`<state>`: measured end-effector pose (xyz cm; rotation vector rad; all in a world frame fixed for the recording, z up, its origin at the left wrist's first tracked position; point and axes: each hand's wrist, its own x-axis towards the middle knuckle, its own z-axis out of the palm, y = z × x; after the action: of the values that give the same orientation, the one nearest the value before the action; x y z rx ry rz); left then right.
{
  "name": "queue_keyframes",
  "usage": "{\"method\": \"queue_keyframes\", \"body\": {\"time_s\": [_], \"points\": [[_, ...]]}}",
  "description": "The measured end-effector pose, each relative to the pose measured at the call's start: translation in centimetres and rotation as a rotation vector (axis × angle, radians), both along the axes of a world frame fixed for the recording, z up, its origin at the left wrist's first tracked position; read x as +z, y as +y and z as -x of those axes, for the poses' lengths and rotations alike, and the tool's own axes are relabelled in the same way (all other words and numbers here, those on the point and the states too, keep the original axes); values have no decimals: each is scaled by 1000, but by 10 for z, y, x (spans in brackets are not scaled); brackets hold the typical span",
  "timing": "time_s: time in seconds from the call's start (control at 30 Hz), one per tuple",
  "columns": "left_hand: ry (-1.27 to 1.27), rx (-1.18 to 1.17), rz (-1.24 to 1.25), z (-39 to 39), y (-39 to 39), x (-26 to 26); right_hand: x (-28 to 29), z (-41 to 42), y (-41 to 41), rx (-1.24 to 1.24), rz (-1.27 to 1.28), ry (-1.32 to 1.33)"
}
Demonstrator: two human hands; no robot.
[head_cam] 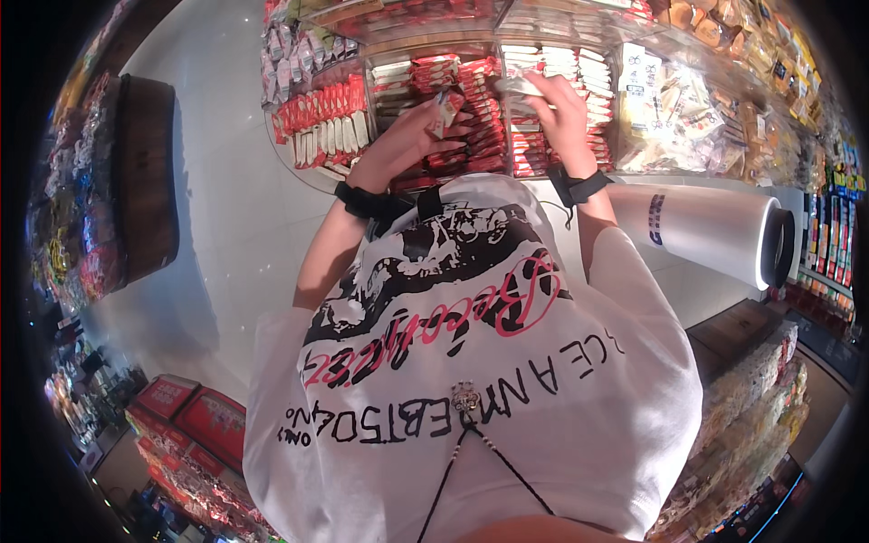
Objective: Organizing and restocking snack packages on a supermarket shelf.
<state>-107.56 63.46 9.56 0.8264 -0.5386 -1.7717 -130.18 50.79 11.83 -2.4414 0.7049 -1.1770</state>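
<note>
Both hands are over a clear-walled display bin (pixel 504 146) filled with rows of small wrapped snack packets. My left hand (pixel 411 136) grips a red-and-white packet (pixel 448 112) between thumb and fingers, above a row of red packets (pixel 483 125). To the right, my right hand (pixel 562 112) pinches a white packet (pixel 521 86), slightly blurred, over a compartment of white and red packets (pixel 597 75). A clear divider stands between the two hands. Part of the packets beneath each hand is hidden.
Left of the bins, red and white packets (pixel 329 132) stand in a curved-edge compartment. Bagged goods (pixel 672 115) fill the bin at right. A white cylinder (pixel 706 227) juts out below it. Across the pale floor (pixel 231 203) stands a dark wooden display (pixel 146 176). Red boxes (pixel 210 421) are behind, lower left.
</note>
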Motion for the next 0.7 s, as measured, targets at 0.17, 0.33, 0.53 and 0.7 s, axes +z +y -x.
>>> {"method": "queue_keyframes", "body": {"time_s": [0.17, 0.33, 0.53, 0.7], "points": [[193, 32, 42, 7, -8, 18, -3, -25, 18, 128, 139, 150], [-75, 176, -17, 3, 2, 27, 4, -34, 38, 243, -59, 57], [-278, 240, 20, 6, 9, 33, -3, -40, 39, 289, -309, -66], [-603, 337, 139, 11, 2, 15, -11, -44, 30, 313, -779, -151]]}}
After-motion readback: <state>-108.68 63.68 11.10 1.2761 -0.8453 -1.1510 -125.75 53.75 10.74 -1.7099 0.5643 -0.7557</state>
